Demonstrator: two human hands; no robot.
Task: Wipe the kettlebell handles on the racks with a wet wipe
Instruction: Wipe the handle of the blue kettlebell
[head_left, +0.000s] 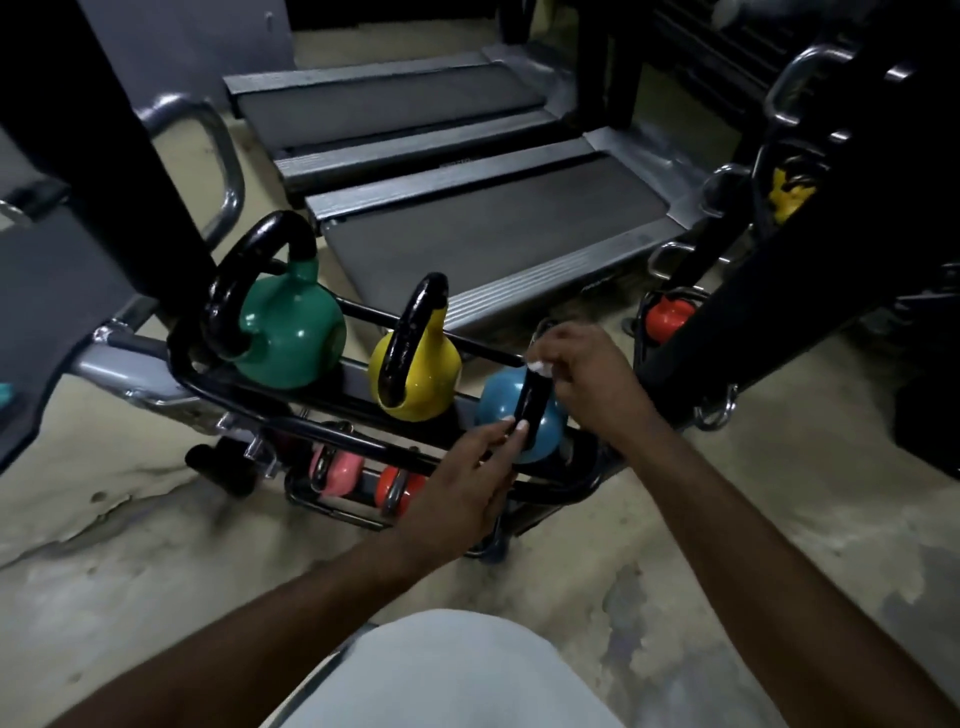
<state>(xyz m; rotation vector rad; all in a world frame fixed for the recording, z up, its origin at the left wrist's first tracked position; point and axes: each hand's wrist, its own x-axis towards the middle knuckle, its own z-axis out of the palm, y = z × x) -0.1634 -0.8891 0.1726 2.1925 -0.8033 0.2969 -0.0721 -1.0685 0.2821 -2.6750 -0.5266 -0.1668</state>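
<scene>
A black tube rack (322, 434) holds three kettlebells on its top tier: a green kettlebell (291, 332), a yellow kettlebell (421, 374) and a blue kettlebell (498, 405), each with a black handle. My right hand (587, 374) pinches a small white wet wipe (537, 366) against the top of the blue kettlebell's handle (530, 410). My left hand (467, 478) grips the lower end of that same handle with thumb and fingers. Pink (337, 470) and orange (400, 488) kettlebells sit on the lower tier.
Two grey treadmill decks (493, 228) lie just behind the rack. Dark machine frames (779, 249) stand at right and left, with another orange kettlebell (667, 317) by the right frame. A small black dumbbell (223, 465) lies on the worn concrete floor.
</scene>
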